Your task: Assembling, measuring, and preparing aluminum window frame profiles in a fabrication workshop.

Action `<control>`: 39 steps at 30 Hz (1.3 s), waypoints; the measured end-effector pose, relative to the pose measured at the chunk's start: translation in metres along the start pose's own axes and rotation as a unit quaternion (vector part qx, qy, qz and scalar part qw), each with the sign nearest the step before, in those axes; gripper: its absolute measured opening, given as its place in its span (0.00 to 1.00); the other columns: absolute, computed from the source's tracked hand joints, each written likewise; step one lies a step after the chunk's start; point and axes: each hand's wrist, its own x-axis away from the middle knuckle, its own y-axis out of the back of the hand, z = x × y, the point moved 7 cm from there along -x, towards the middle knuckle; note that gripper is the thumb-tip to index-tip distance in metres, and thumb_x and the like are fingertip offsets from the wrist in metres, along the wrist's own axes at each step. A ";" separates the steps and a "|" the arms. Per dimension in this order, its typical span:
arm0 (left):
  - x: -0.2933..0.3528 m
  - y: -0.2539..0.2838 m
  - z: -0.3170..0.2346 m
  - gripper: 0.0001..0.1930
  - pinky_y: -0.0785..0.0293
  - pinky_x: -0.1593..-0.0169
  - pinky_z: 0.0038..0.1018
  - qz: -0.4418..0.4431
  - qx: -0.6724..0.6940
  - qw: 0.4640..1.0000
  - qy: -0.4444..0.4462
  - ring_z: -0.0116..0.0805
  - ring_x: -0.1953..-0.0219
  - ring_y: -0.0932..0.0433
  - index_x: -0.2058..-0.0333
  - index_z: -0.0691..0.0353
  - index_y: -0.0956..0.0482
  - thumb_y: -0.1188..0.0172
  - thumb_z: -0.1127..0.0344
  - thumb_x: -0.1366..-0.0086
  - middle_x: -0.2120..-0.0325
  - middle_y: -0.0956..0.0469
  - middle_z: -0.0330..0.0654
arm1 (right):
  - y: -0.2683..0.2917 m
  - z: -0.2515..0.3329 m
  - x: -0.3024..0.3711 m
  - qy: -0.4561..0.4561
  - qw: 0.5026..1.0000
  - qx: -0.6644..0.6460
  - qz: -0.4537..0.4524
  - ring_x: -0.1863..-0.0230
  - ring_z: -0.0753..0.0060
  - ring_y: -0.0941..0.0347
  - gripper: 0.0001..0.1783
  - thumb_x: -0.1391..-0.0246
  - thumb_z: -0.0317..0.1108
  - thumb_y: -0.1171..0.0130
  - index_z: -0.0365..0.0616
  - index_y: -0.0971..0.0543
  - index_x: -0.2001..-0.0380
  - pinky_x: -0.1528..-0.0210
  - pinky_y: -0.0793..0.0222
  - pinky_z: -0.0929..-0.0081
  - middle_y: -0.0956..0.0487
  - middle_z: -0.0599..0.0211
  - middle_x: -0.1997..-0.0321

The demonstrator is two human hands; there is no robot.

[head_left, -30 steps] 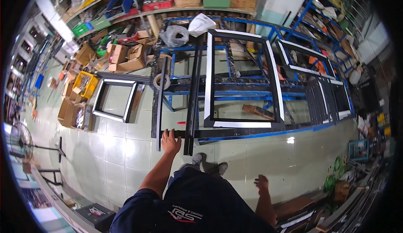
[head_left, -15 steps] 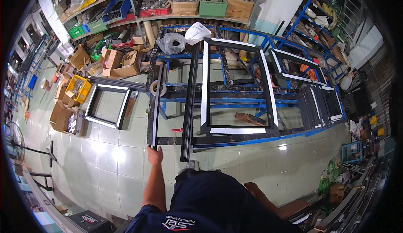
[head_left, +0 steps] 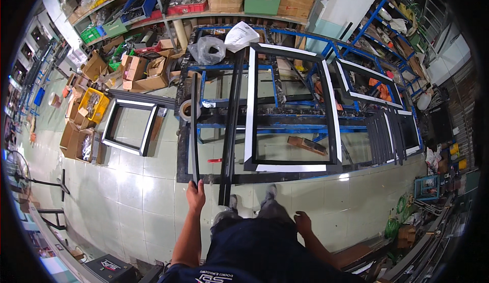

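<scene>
My left hand (head_left: 195, 196) is closed around the near end of a long, thin dark profile bar (head_left: 194, 135), which runs away from me over the left side of the workbench. A second, wider pair of black profile bars (head_left: 232, 125) lies just right of it, sticking out past the bench's near edge. Low at my right side hangs my right hand (head_left: 304, 223), its fingers loosely apart with nothing visible in them. A large black rectangular frame with white strips (head_left: 333, 115) lies on the blue and black workbench (head_left: 300, 176) ahead.
A roll of tape (head_left: 186, 111), a clear plastic bag (head_left: 208, 50) and a red-handled tool (head_left: 215, 160) are around the bars. Smaller frames lie left (head_left: 108, 125) and right (head_left: 374, 92). Cardboard boxes (head_left: 145, 76) stand beyond the left one; parts shelves (head_left: 204, 14) line the back.
My left hand has shifted a little right with the bar, which has turned and now leans apart from the bench's left rail. My right hand has come forward into fuller view.
</scene>
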 end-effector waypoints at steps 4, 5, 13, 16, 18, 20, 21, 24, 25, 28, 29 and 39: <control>0.011 -0.036 -0.057 0.19 0.34 0.73 0.47 -0.023 0.020 0.999 -0.028 0.58 0.79 0.27 0.67 0.64 0.33 0.39 0.55 0.28 0.82 0.28 0.54 | -0.007 0.055 -0.033 0.211 0.975 -0.034 0.065 0.61 0.68 0.18 0.22 0.38 0.44 0.37 0.43 0.19 0.46 0.53 0.23 0.67 0.15 0.62 0.63; 0.010 -0.050 -0.074 0.19 0.34 0.72 0.47 -0.017 0.017 0.999 -0.023 0.58 0.79 0.27 0.66 0.64 0.34 0.39 0.55 0.27 0.81 0.28 0.54 | -0.002 0.061 -0.042 0.209 0.975 -0.039 0.071 0.61 0.68 0.18 0.22 0.38 0.44 0.37 0.43 0.19 0.46 0.53 0.23 0.67 0.15 0.62 0.63; -0.040 -0.168 -0.188 0.19 0.25 0.56 0.53 0.027 -0.108 0.994 -0.010 0.67 0.58 0.21 0.55 0.66 0.27 0.41 0.53 0.28 0.60 0.19 0.61 | 0.051 0.020 -0.143 0.137 0.982 0.022 0.128 0.65 0.69 0.19 0.20 0.38 0.44 0.36 0.42 0.18 0.50 0.58 0.23 0.68 0.15 0.61 0.65; -0.049 -0.210 -0.213 0.23 0.23 0.52 0.51 -0.026 -0.091 0.993 -0.068 0.67 0.53 0.20 0.44 0.66 0.29 0.41 0.54 0.28 0.54 0.19 0.62 | 0.062 -0.114 -0.181 0.109 0.984 0.071 0.125 0.72 0.72 0.24 0.13 0.39 0.42 0.37 0.43 0.19 0.61 0.66 0.27 0.69 0.19 0.68 0.73; -0.055 -0.222 -0.207 0.26 0.23 0.51 0.52 -0.011 -0.095 0.994 -0.050 0.67 0.52 0.21 0.41 0.66 0.32 0.40 0.54 0.28 0.51 0.20 0.63 | 0.081 -0.154 -0.177 0.109 0.983 0.091 0.113 0.73 0.73 0.25 0.12 0.39 0.42 0.37 0.43 0.19 0.64 0.67 0.28 0.70 0.20 0.69 0.74; -0.059 -0.225 -0.198 0.23 0.24 0.54 0.53 -0.007 -0.115 0.993 -0.030 0.66 0.54 0.20 0.46 0.64 0.30 0.42 0.52 0.27 0.53 0.20 0.62 | 0.098 -0.221 -0.174 -0.069 0.992 0.052 0.097 0.75 0.75 0.27 0.12 0.39 0.42 0.36 0.44 0.19 0.65 0.70 0.30 0.71 0.22 0.69 0.75; -0.061 -0.226 -0.195 0.22 0.24 0.55 0.54 -0.002 -0.136 0.990 -0.024 0.65 0.55 0.20 0.48 0.64 0.29 0.42 0.51 0.27 0.56 0.20 0.61 | 0.102 -0.231 -0.179 -0.077 0.990 0.057 0.103 0.75 0.75 0.27 0.12 0.39 0.42 0.36 0.44 0.19 0.65 0.70 0.30 0.71 0.22 0.69 0.75; -0.064 -0.207 -0.188 0.20 0.27 0.59 0.50 0.008 -0.046 0.999 -0.028 0.64 0.60 0.21 0.55 0.65 0.27 0.43 0.50 0.26 0.67 0.22 0.59 | 0.116 -0.237 -0.176 -0.132 0.974 0.043 0.179 0.74 0.73 0.26 0.14 0.37 0.40 0.37 0.41 0.19 0.58 0.72 0.29 0.71 0.21 0.67 0.73; -0.074 -0.202 -0.186 0.20 0.28 0.61 0.50 0.042 0.028 0.999 -0.011 0.64 0.63 0.22 0.58 0.66 0.28 0.43 0.50 0.26 0.70 0.23 0.58 | 0.115 -0.227 -0.178 -0.128 0.973 0.049 0.187 0.74 0.73 0.26 0.14 0.37 0.40 0.37 0.41 0.19 0.58 0.72 0.29 0.71 0.21 0.67 0.73; -0.065 -0.170 -0.171 0.20 0.31 0.65 0.48 -0.020 -0.009 1.000 -0.019 0.63 0.69 0.25 0.64 0.67 0.29 0.42 0.51 0.26 0.75 0.26 0.58 | 0.116 -0.196 -0.189 -0.142 0.974 -0.044 0.169 0.73 0.71 0.25 0.14 0.35 0.40 0.41 0.40 0.20 0.55 0.70 0.27 0.70 0.20 0.67 0.71; -0.056 -0.153 -0.162 0.21 0.31 0.64 0.48 -0.024 -0.017 1.000 0.009 0.63 0.68 0.26 0.66 0.67 0.29 0.42 0.51 0.26 0.75 0.26 0.58 | 0.116 -0.174 -0.187 -0.134 0.974 -0.042 0.179 0.73 0.71 0.25 0.14 0.35 0.40 0.41 0.40 0.20 0.55 0.70 0.27 0.70 0.20 0.67 0.71; -0.009 -0.059 -0.040 0.28 0.28 0.63 0.52 -0.076 -0.193 0.974 0.088 0.64 0.66 0.20 0.69 0.64 0.24 0.41 0.39 0.30 0.73 0.20 0.58 | 0.083 -0.121 -0.210 0.258 0.937 0.092 0.216 0.54 0.58 0.16 0.14 0.34 0.38 0.45 0.47 0.18 0.50 0.50 0.21 0.62 0.15 0.58 0.52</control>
